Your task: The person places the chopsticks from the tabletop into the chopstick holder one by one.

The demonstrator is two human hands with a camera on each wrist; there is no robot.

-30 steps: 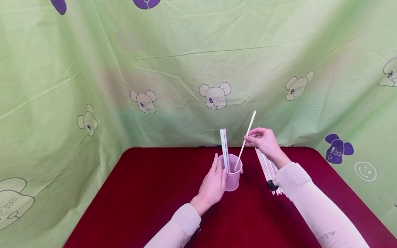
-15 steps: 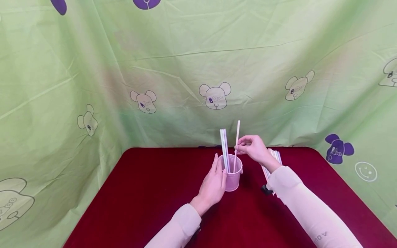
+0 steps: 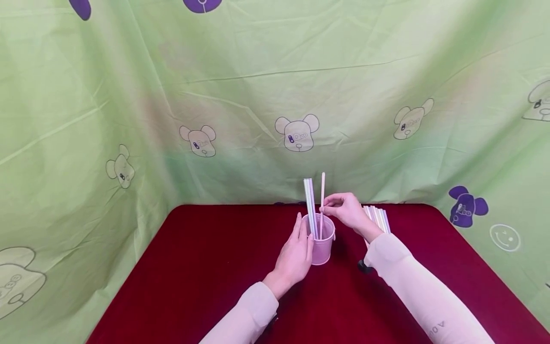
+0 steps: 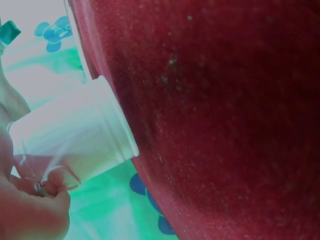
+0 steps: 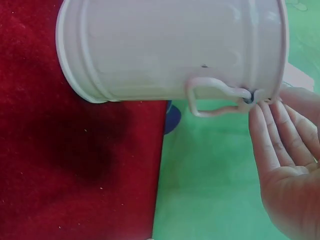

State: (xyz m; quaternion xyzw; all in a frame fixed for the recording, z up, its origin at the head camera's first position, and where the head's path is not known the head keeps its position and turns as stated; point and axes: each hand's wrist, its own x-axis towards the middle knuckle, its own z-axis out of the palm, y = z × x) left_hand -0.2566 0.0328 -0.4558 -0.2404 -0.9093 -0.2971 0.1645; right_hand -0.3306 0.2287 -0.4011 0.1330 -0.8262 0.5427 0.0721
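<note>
A small pink pail stands upright on the red table, several straws leaning together inside its left part. My left hand grips the pail's left side, thumb near the front of the rim. In the left wrist view, those fingers touch the pail wall by a handle loop. My right hand pinches a pale pink straw between thumb and fingers, its lower end inside the pail. The right wrist view has the right hand at the pail's rim beside the wire handle.
A bundle of pastel straws lies on the table at right, partly hidden under the right forearm. A black piece shows beside the sleeve. A green printed curtain hangs behind the red table.
My right hand has moved left and down with the straw, which has turned from slanted to nearly upright inside the pail, closer to the other straws. The left hand has stayed on the pail.
</note>
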